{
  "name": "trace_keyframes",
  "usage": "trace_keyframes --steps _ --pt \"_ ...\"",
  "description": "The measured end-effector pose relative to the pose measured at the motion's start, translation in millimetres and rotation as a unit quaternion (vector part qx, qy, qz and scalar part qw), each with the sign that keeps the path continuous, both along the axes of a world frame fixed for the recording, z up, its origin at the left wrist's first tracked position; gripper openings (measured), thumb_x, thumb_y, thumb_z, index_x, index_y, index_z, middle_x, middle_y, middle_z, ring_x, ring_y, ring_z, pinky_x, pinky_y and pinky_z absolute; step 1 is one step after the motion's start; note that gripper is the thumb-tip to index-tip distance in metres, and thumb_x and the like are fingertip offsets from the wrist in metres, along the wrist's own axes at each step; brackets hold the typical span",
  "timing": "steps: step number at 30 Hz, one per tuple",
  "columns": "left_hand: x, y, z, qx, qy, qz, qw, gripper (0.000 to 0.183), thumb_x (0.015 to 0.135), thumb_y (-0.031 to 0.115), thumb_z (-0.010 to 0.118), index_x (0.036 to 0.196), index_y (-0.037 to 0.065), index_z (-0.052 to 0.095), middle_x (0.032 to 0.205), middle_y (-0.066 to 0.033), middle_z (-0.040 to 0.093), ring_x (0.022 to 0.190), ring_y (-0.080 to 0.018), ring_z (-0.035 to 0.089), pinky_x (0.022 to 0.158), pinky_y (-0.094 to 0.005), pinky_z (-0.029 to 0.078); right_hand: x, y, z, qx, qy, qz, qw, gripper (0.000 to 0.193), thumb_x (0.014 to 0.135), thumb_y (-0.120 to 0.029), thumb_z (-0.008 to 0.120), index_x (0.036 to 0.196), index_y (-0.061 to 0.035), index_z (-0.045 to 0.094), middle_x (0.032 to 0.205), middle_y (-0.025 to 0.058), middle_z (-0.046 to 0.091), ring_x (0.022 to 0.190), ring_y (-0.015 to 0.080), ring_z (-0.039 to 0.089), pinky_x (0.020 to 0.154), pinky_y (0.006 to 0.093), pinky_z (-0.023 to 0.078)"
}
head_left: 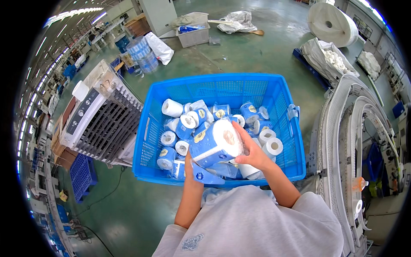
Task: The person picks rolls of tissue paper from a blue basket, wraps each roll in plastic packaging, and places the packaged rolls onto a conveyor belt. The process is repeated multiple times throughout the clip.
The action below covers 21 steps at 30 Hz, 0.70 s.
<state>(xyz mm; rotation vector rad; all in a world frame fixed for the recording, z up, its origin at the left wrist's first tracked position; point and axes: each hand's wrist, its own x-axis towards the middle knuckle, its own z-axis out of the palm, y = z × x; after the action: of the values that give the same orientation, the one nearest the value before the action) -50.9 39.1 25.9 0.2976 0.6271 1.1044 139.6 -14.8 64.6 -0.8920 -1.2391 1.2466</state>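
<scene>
Both hands are around a toilet paper roll (208,148) in a blue and white plastic wrapper, raised above the near side of a big blue plastic basket (222,79). My left hand (188,166) grips its lower left side, with most of its fingers hidden behind it. At the roll's right end, my right hand (251,149) closes over the white paper face. A flap of blue film (207,175) hangs below the roll. Several wrapped rolls and bare white rolls, such as a bare roll (272,147), lie jumbled in the basket beneath.
Left of the basket stands a white air cooler (102,112), with a blue pallet (81,177) on the floor nearby. A curved conveyor (332,141) runs along the right. Farther off are a grey bin (193,37), a huge paper reel (332,25) and a white sack (327,60).
</scene>
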Motion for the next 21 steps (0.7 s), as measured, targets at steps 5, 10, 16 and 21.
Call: trace_keyframes --steps 5,10,16,21 --pt "2 18 -39 0.055 0.059 -0.034 0.996 0.038 0.091 0.024 0.046 0.121 0.0 0.047 0.112 -0.0144 0.058 0.097 -0.022 0.06 0.081 -0.0317 0.051 4 -1 2 -0.025 0.036 -0.014 0.999 0.102 0.065 -0.026 0.08 0.141 -0.0053 0.016 0.14 0.0144 0.027 0.127 0.024 0.031 0.103 0.0344 0.029" --pt "17 6 -15 0.042 0.028 -0.036 0.998 0.041 0.091 0.024 0.047 0.122 -0.001 0.045 0.111 -0.0147 0.058 0.098 -0.0226 0.059 0.081 -0.0317 0.052 12 0 -11 -0.045 0.07 -0.028 0.996 0.1 0.065 -0.021 0.08 0.14 -0.0055 0.018 0.136 0.0125 0.031 0.124 0.0225 0.035 0.1 0.0328 0.032" --pt "35 -17 -7 0.046 0.026 -0.003 0.999 0.041 0.09 0.024 0.047 0.123 -0.001 0.044 0.114 -0.0145 0.056 0.098 -0.0221 0.059 0.079 -0.0323 0.052 10 -4 -30 0.026 0.072 -0.066 0.995 0.111 0.06 -0.023 0.083 0.141 -0.0058 0.009 0.134 0.0131 0.034 0.121 0.022 0.037 0.099 0.0337 0.033" --pt "37 -48 -19 -0.027 0.197 0.046 0.979 0.042 0.09 0.026 0.047 0.123 0.0 0.044 0.115 -0.0139 0.055 0.098 -0.0211 0.058 0.078 -0.0326 0.052 0 -22 -33 -0.078 0.154 -0.002 0.985 0.117 0.057 -0.026 0.085 0.14 -0.0041 0.005 0.131 0.0133 0.035 0.12 0.0217 0.037 0.1 0.0343 0.032"
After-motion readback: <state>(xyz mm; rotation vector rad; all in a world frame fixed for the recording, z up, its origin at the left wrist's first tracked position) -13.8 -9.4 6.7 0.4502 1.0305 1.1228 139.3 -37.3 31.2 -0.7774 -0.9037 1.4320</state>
